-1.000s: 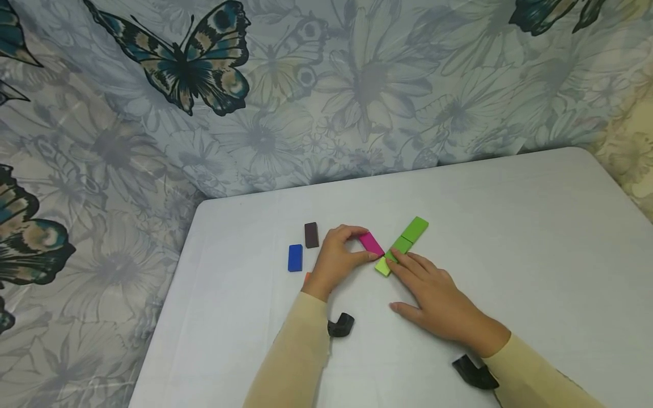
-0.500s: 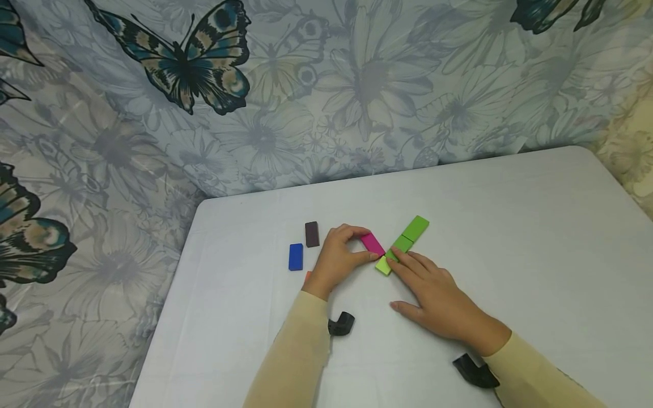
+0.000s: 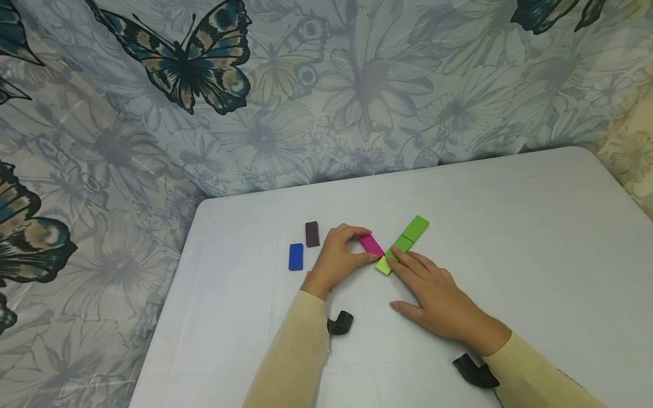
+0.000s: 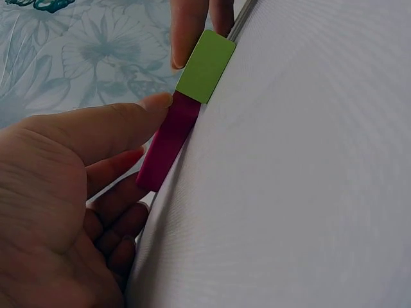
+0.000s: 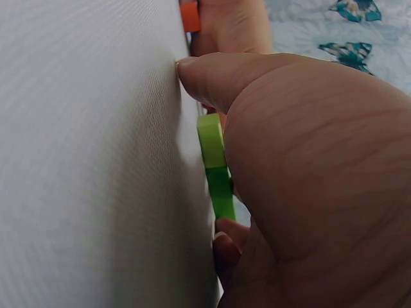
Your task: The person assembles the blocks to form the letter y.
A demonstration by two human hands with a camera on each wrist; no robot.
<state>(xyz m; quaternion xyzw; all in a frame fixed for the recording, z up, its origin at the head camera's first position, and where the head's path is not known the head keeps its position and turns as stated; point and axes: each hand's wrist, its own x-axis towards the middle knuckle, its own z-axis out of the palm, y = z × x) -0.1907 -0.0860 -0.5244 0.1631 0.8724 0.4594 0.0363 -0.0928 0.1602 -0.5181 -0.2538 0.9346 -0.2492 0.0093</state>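
From the head view, I could see a person working at a white-covered table (image 3: 520, 243), both arms in pale yellow sleeves (image 3: 291, 351). The left hand (image 3: 338, 258) pinched a magenta block (image 3: 372, 245) between thumb and fingers. That block slanted in toward a straight diagonal row: an upper green block (image 3: 415, 228), a middle green block (image 3: 401, 244) and a lime block (image 3: 383, 266) at the near end. The right hand (image 3: 431, 292) lay with fingers loosely extended, its fingertips on the lower part of the row and its thumb held apart from them. Left of the left hand sat a brown block (image 3: 312, 234) and, nearer the person, a blue block (image 3: 296, 257).

In the left wrist view, the left thumb pressed near the end of the magenta block that met the green, the other end against a finger.

In the right wrist view, the lime block met darker green end to end, the right thumb's tip touched the white surface, and an orange block (image 5: 190, 17) showed beside the left wrist.
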